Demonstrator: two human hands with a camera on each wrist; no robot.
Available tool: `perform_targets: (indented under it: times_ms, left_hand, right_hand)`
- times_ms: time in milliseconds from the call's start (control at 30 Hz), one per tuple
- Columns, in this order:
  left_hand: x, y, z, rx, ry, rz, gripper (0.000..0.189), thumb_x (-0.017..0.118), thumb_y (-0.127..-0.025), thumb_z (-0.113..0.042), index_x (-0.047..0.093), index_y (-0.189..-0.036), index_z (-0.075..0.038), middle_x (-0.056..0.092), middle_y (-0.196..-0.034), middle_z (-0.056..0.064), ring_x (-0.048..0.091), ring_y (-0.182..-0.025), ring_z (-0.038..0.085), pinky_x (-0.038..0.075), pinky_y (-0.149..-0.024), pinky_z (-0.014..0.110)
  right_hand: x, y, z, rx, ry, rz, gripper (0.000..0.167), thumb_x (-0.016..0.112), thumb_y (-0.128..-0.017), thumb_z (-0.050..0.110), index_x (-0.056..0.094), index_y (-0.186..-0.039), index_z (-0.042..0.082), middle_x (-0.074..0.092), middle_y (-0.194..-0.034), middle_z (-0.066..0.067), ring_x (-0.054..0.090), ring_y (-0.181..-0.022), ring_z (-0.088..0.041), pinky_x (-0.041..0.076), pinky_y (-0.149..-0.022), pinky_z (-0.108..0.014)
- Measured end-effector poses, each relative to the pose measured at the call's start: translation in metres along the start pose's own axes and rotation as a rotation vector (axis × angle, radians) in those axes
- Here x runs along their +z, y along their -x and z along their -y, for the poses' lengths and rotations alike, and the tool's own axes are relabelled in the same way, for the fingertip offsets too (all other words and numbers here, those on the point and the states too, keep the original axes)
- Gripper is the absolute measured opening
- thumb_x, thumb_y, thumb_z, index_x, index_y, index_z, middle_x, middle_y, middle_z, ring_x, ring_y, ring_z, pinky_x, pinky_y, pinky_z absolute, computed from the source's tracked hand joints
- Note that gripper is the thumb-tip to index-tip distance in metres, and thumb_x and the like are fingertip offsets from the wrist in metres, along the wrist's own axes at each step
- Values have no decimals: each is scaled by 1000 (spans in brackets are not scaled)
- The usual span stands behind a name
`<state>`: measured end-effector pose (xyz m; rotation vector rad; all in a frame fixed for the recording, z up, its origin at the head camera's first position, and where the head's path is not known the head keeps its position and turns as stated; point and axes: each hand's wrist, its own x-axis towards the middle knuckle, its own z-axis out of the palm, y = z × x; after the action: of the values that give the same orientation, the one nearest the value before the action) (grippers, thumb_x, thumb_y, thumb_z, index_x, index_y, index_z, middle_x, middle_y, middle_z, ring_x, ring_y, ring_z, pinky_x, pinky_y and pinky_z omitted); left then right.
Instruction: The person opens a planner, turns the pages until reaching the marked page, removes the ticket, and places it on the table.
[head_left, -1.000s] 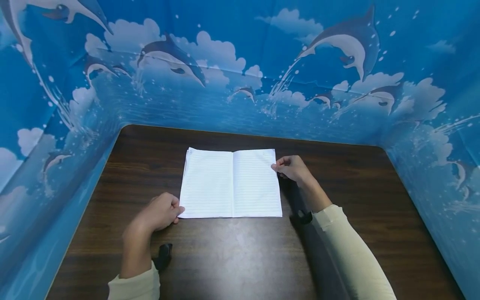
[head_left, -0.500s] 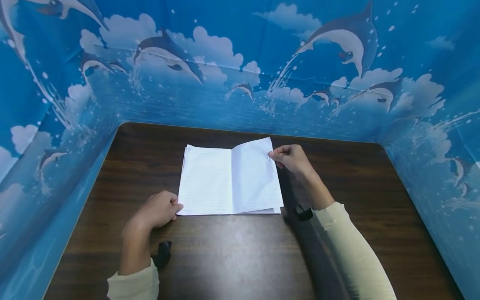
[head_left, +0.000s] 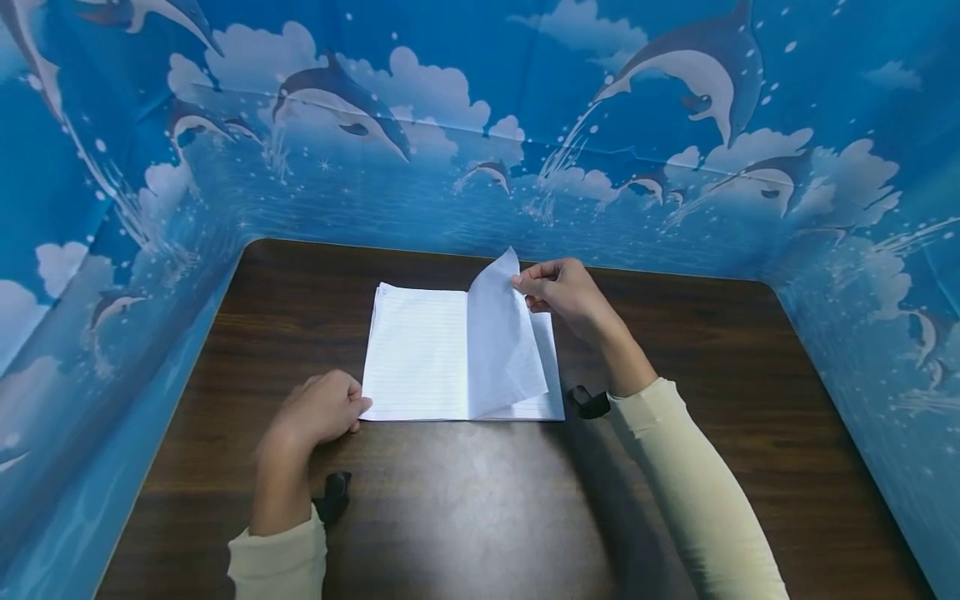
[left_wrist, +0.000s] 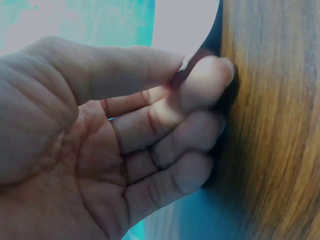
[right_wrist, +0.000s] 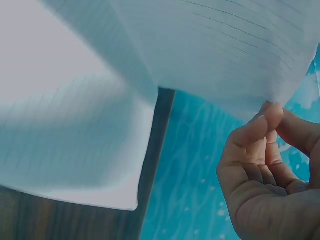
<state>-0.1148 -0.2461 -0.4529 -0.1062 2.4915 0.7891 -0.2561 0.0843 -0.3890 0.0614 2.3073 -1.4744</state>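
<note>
An open lined notebook lies on the dark wooden table. Its right-hand page is lifted and curves upward from the spine, with another lined sheet showing beneath. My right hand pinches that page's outer edge between thumb and index finger; the right wrist view shows the raised page above the hand. At the lower left corner, my left hand pinches the notebook's edge. In the left wrist view, thumb and index finger of the hand meet on the white paper, with the other fingers curled by the tabletop.
The brown wood-grain table extends around the notebook. A blue curtain printed with dolphins and clouds surrounds its back and sides. A black wrist device sits by the left wrist, another black device by the right.
My right hand has lifted the right page off the notebook and drawn it up and leftward, uncovering the sheet below. The left hand stays at the lower left corner.
</note>
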Motion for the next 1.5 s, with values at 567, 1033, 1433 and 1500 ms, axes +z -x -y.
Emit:
perform_targets:
  times_ms: [567, 1033, 1433, 1500]
  left_hand:
    - [-3, 1, 6, 18, 87, -39, 36, 64, -108, -22, 68, -75, -10, 71, -71, 3, 55, -64, 18, 39, -66, 35]
    - [3, -2, 4, 84, 295, 34, 31, 60, -109, -10, 71, -82, 1, 75, -74, 9, 69, -59, 14, 58, -60, 28]
    - [9, -8, -3, 83, 273, 28, 29, 59, -110, -10, 68, -83, -1, 72, -69, 7, 66, -55, 12, 55, -54, 26]
    - [10, -10, -4, 83, 271, 23, 29, 57, -110, -9, 68, -84, -1, 72, -69, 7, 66, -54, 12, 54, -54, 26]
  right_hand:
    - [45, -10, 40, -50, -53, 101, 18, 74, -104, 19, 74, -105, 1, 66, -82, -4, 63, -75, -16, 61, -77, -29]
    - [101, -32, 50, -113, 10, 59, 20, 74, -103, 18, 75, -102, -2, 68, -84, -5, 66, -79, -18, 62, -98, -50]
    - [152, -46, 40, -82, 21, 68, 18, 75, -101, 10, 78, -104, -8, 70, -73, -4, 67, -59, -9, 62, -62, -24]
    - [162, -49, 35, -70, 18, 58, 16, 76, -100, 8, 78, -101, -8, 70, -70, -4, 67, -56, -9, 61, -61, -24]
